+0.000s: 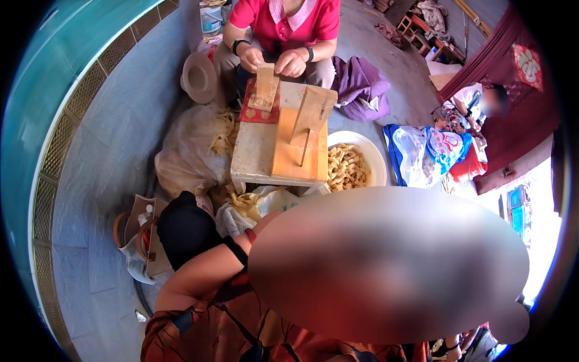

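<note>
My left forearm (199, 274) comes up from the lower left, with a black wristband and a red bracelet. Only the back of my left hand (267, 223) shows; a large blurred patch hides its fingers. My right hand does not appear. Beyond my left hand stands a low wooden stool (256, 160). On its near side lies an orange-tan board (289, 163) with an upright wooden block (313, 114) and a thin rod (305, 148). A white basin (380, 163) beside it holds twisted yellowish pieces (347, 169). Yellowish strips (244, 202) spill from a bag below the stool.
Across the stool, a person in pink (283, 24) has both hands at a smaller wooden block (264, 84) on a red mat. A plastic sack (193, 151) and handled bag (142, 232) stand left; purple cloth (362, 87) and a blue-white bag (428, 154) lie right.
</note>
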The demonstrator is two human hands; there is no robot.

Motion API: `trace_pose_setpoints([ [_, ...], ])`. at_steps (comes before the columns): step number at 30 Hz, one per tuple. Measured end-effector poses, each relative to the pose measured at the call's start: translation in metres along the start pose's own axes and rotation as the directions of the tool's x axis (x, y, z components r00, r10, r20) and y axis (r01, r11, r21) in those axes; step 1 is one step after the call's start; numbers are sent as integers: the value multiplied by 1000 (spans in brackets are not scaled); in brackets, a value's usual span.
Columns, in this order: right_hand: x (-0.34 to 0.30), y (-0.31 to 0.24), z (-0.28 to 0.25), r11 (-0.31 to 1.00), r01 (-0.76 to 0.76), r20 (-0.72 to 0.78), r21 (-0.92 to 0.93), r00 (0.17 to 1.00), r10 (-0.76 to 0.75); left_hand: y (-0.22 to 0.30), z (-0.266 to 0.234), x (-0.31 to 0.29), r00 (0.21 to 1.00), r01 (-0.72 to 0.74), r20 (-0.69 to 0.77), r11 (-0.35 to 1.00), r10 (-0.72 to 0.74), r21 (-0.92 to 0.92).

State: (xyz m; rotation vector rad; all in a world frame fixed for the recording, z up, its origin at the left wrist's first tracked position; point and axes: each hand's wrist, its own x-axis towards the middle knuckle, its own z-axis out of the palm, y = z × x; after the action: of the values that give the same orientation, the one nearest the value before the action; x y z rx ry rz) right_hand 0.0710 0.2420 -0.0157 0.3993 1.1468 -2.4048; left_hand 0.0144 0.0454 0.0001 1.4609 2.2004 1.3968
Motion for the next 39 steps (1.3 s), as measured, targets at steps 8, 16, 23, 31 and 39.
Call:
trace_pose_setpoints([
  [8, -18, -10, 48, 387, 191, 4, -902, 900, -435, -22, 4, -1, 981, 174, -95, 984, -171, 29],
  [16, 8, -2, 36, -10, 375, 281, -927, 676, -681, 5, -17, -8, 886, 260, 256, -41, -386, -965],
  [23, -11, -16, 53, -167, 446, 460, -879, 707, -537, -4, -7, -12, 959, 156, -73, 723, -275, -673],
  [31, -7, -10, 48, 393, 334, 148, -857, 890, -432, -11, -6, -15, 976, 93, -124, 853, -181, -513],
  [39, -29, -16, 73, 328, 443, 309, -834, 869, -386, 1, -34, 1, 890, 97, -437, 990, -132, -103],
])
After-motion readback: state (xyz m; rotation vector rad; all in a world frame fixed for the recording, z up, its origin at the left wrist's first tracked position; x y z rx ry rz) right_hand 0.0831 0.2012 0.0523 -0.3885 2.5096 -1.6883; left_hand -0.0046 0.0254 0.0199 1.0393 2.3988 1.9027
